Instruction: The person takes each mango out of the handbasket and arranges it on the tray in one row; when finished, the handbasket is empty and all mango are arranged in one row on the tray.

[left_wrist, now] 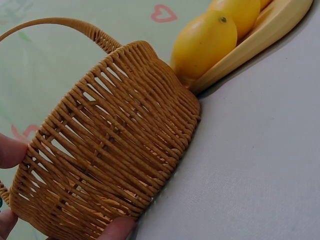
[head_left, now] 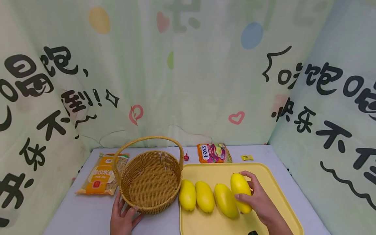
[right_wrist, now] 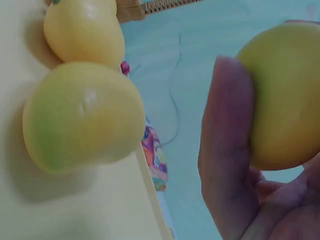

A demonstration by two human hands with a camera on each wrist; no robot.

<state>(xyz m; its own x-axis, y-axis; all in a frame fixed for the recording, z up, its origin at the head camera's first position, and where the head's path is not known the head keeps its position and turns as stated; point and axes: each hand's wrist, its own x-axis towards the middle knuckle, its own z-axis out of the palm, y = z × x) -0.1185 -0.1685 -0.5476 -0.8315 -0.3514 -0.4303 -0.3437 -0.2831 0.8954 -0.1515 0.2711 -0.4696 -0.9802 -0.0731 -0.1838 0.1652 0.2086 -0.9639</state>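
My right hand (head_left: 258, 199) grips a yellow mango (head_left: 241, 189) between thumb and fingers, over the right part of the yellow tray (head_left: 276, 182). In the right wrist view, the thumb lies along the side of the held mango (right_wrist: 290, 95). Three more mangoes lie in a row on the tray: the left one (head_left: 187, 195), the middle one (head_left: 205, 197) and the right one (head_left: 226, 199), nearest the held fruit. At the near left side of a wicker basket (head_left: 151, 182), my left hand (head_left: 123, 217) holds its wall, fingers spread around the weave (left_wrist: 110, 135).
Behind the basket's left side lies an orange food bag (head_left: 101, 174). At the back are a red lollipop (head_left: 186, 157), a Fox's candy bag (head_left: 213, 153) and a small yellow packet (head_left: 247, 157). A black object (head_left: 253, 233) shows at the bottom edge. Printed curtains surround the table.
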